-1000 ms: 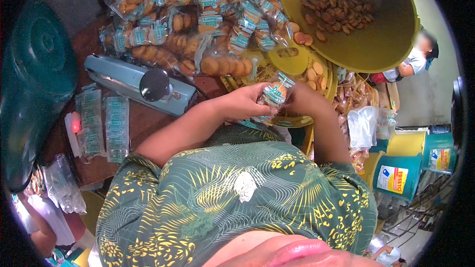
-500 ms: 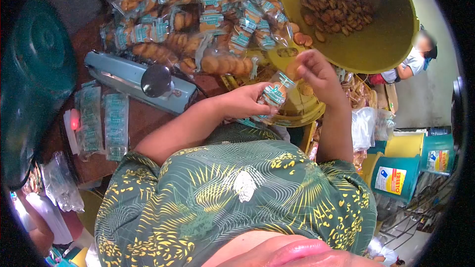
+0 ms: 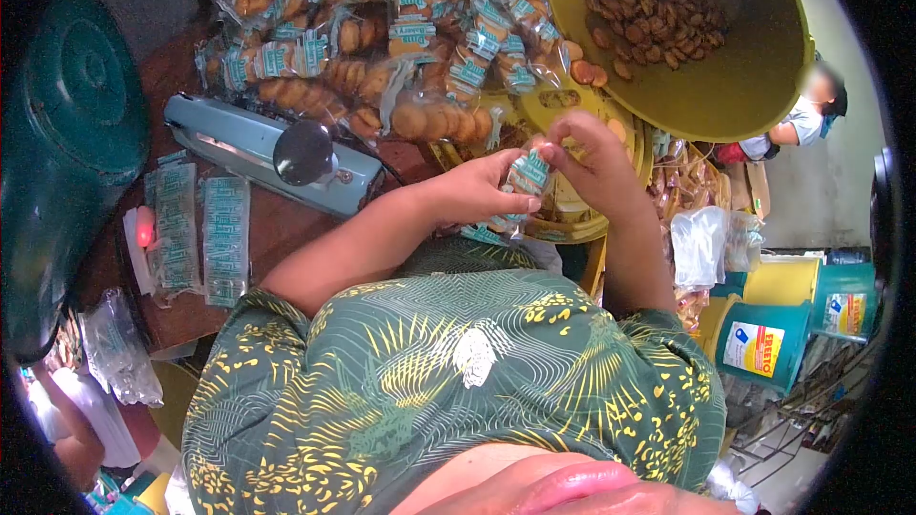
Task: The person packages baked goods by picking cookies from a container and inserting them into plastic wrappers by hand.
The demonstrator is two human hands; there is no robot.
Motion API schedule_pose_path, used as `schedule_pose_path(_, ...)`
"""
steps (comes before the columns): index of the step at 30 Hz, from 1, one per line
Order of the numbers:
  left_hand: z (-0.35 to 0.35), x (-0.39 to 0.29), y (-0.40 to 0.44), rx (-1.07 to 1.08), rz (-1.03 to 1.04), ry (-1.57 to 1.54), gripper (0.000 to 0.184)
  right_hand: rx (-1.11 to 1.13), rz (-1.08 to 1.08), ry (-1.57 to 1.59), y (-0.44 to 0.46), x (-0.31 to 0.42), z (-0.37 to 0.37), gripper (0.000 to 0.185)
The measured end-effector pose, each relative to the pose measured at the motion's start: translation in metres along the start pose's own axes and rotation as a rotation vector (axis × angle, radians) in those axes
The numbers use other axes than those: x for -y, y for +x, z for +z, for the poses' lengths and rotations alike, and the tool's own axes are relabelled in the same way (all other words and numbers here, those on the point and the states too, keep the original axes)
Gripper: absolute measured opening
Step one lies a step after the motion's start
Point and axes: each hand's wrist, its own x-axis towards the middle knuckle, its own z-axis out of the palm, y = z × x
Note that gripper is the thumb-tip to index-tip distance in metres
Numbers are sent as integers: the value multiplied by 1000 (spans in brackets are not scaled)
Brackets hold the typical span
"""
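Observation:
My left hand is wrapped round a small clear bag with teal print. My right hand is at the bag's upper end, its thumb and finger pinched there; whether a cookie is between them is too small to tell. Beneath both hands lies a yellow lid. Beyond them is a pile of filled cookie packets. Loose round cookies lie by the rim of a tilted yellow tub, which holds many brown cookies.
A blue sealer stands left of my hands, beside flat printed bags. A green stool is at the far left. Teal buckets stand at the right. Another person is at the upper right, and a person's arm shows lower left.
My right hand first rose from the lid with a cookie, then came down and left to the bag's top. My left hand has kept hold of the bag.

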Motion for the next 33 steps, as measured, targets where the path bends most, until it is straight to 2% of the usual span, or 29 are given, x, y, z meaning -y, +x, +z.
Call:
schedule_pose_path(2, 1, -4, -2, -21, -27, 9, 68, -63, 111, 45, -4, 0, 4, 18)
schedule_pose_path(8, -1, -1, 0, 33, -40, 0, 65, -170, 237, 90, -9, -14, 5, 18)
schedule_pose_path(11, 0, -1, 0, 30, -15, 13, 63, -257, 109, 107, -11, -26, 9, 17)
schedule_pose_path(14, 2, -1, -1, 14, 11, 35, 62, -281, 145, 341, -9, -26, 14, 29)
schedule_pose_path(17, 2, -1, -2, 16, 33, 162, 61, -39, 244, 223, -11, -5, 8, 49)
schedule_pose_path(21, 1, -1, -3, 96, 5, 220, 54, -84, 175, 156, -10, 13, 6, 58)
schedule_pose_path(23, 3, 1, -2, 93, 69, 57, 54, -92, 143, 44, -11, 33, -3, 59)
schedule_pose_path(27, -9, 11, 8, 140, 94, -389, 61, -136, 43, 418, -30, 71, -24, 66)
schedule_pose_path(29, -12, 10, 11, 162, 130, -410, 65, -187, -37, 674, -31, 82, -28, 66)
schedule_pose_path(32, 6, -4, -5, 163, 144, -518, 74, -321, 80, -49, -19, 99, -29, 73)
schedule_pose_path(33, 6, -8, -8, 191, 149, -550, 76, -313, -19, -14, -28, 98, -30, 71)
